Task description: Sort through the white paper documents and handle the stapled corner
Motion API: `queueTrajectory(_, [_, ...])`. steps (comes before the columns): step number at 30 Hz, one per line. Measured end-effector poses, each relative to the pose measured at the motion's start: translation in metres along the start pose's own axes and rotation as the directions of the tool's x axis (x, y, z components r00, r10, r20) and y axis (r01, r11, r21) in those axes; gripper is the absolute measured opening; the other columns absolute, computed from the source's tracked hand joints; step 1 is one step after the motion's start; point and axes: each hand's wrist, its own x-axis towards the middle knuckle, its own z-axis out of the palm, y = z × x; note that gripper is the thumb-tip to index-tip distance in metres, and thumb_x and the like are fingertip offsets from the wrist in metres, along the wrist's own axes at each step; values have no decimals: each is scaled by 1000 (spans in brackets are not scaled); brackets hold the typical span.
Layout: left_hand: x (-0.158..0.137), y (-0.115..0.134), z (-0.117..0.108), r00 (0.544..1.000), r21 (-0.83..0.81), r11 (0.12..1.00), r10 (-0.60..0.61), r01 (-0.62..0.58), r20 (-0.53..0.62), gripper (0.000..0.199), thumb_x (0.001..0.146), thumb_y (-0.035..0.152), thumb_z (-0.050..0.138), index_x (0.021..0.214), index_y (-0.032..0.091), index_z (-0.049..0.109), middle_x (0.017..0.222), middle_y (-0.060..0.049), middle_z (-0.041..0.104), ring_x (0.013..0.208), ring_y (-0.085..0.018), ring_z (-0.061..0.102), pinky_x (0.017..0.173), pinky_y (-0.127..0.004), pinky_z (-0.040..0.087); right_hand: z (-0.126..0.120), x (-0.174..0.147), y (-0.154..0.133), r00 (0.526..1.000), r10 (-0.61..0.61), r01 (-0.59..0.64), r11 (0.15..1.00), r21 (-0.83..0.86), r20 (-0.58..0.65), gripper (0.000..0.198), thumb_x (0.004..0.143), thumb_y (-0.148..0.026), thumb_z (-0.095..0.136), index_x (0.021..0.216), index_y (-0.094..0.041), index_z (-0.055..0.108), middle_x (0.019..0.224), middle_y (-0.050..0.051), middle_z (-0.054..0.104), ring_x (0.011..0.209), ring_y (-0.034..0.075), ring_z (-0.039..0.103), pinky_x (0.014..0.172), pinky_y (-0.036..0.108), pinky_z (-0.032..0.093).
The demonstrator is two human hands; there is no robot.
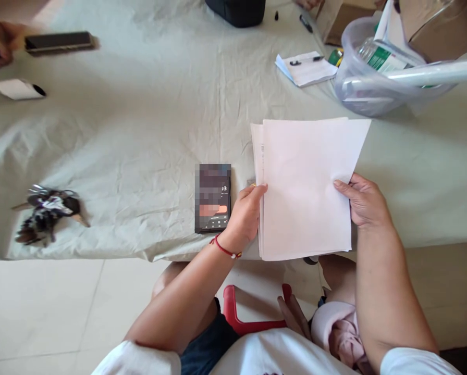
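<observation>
Several sheets of white paper [304, 192] are held up in a loose stack over the table's near edge. My left hand [247, 211] pinches the stack's left side, its thumb on top and the other fingers hidden underneath. On the right side my right hand [364, 200] grips the sheets in the same way, thumb on the front face. The top sheet looks blank; a strip of faint print shows along the left margin of one below. Just left of my left hand lies a phone [213, 198] with its screen lit and partly blurred out.
A bunch of keys [48, 213] lies at the left on the cloth-covered table [151, 130]. A clear plastic basket [358, 94] with a bottle and papers, a notepad [309, 73] with a pen, and cardboard boxes stand back right. Other people's hands show at the far edge.
</observation>
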Motion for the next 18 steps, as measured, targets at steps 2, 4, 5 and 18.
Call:
queueTrajectory(2, [1, -1, -2, 999, -4, 1000, -8, 8, -52, 25, 78, 37, 86, 86, 18, 71, 84, -5, 79, 80, -22, 76, 79, -35, 60, -1, 0, 1, 1000, 14, -14, 1000, -10, -10, 55, 55, -50, 106, 98, -24, 83, 98, 3, 84, 78, 20, 75, 74, 38, 67])
queueTrajectory(4, [-1, -2, -3, 998, 6, 1000, -18, 18, -53, 20, 78, 32, 84, 85, 17, 73, 82, -4, 79, 78, -20, 74, 79, -33, 59, -1, 1, 4, 1000, 11, -12, 999, -31, -23, 53, 56, -51, 106, 96, -24, 84, 97, 2, 85, 79, 20, 75, 76, 38, 67])
queueTrajectory(5, [-2, -2, -4, 999, 10, 1000, -18, 19, -36, 20, 78, 32, 84, 87, 17, 74, 84, -5, 80, 79, -20, 75, 80, -33, 59, -1, 2, 5, 999, 2, -4, 999, -45, -32, 52, 57, -52, 106, 95, -23, 84, 98, 2, 84, 79, 20, 75, 78, 38, 66])
queueTrajectory(18, [-3, 4, -3, 990, -40, 999, -16, 10, -140, 13, 82, 22, 77, 73, 19, 69, 76, -3, 74, 71, -17, 70, 72, -30, 56, -11, 18, 20, 964, -184, 167, 981, -101, -192, 36, 67, -46, 99, 94, -26, 84, 91, 1, 83, 77, 21, 74, 75, 38, 66])
